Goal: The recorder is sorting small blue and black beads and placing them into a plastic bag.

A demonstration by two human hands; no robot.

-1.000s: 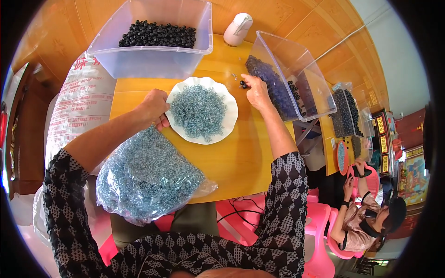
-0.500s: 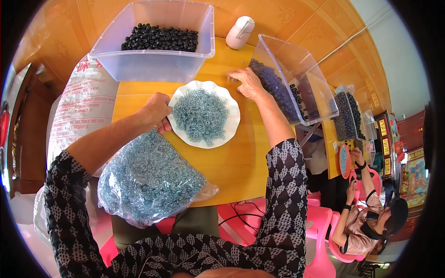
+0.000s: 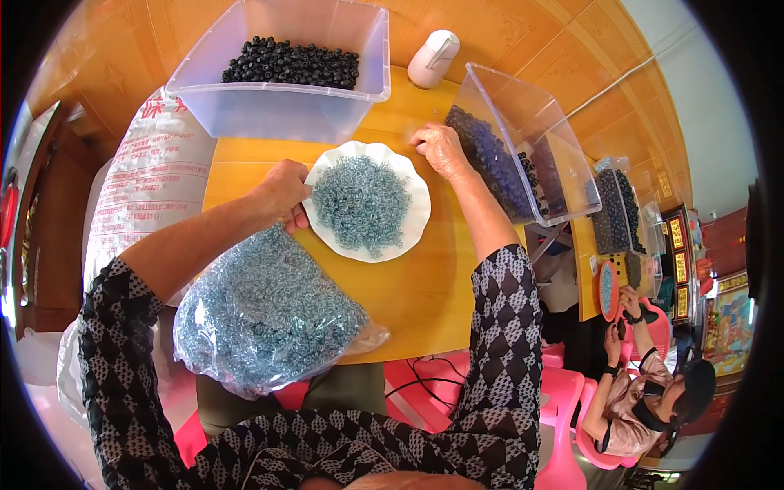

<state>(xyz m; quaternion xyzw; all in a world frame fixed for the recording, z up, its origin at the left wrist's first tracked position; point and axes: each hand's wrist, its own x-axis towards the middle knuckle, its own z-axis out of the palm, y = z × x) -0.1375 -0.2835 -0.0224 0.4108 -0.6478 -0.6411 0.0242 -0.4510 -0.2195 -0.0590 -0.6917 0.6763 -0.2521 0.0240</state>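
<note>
A white scalloped plate (image 3: 418, 204) heaped with small clear bluish plastic pieces (image 3: 362, 202) lies on the yellow table. My left hand (image 3: 286, 189) is closed at the plate's left rim; anything inside its curled fingers is hidden. Just below it leans a clear plastic bag (image 3: 269, 314) full of the same bluish pieces. Right of the plate, my right hand (image 3: 442, 150) hovers beside a clear bin, its thumb and fingers drawn together. Whatever is between those fingertips is too small and blurred to make out.
A clear tub (image 3: 282, 114) of black bead-like pieces stands at the back left, a pink thermos (image 3: 433, 61) behind the plate. The right bin (image 3: 563, 175) holds dark blue and black pieces. A white sack (image 3: 151, 188) is at left. Another person (image 3: 645, 400) sits far right.
My right hand's fingers have drawn in from a stretched, pointing shape to a pinch. The left hand stays at the plate. The view has shifted slightly, and the other person's hands have moved closer together.
</note>
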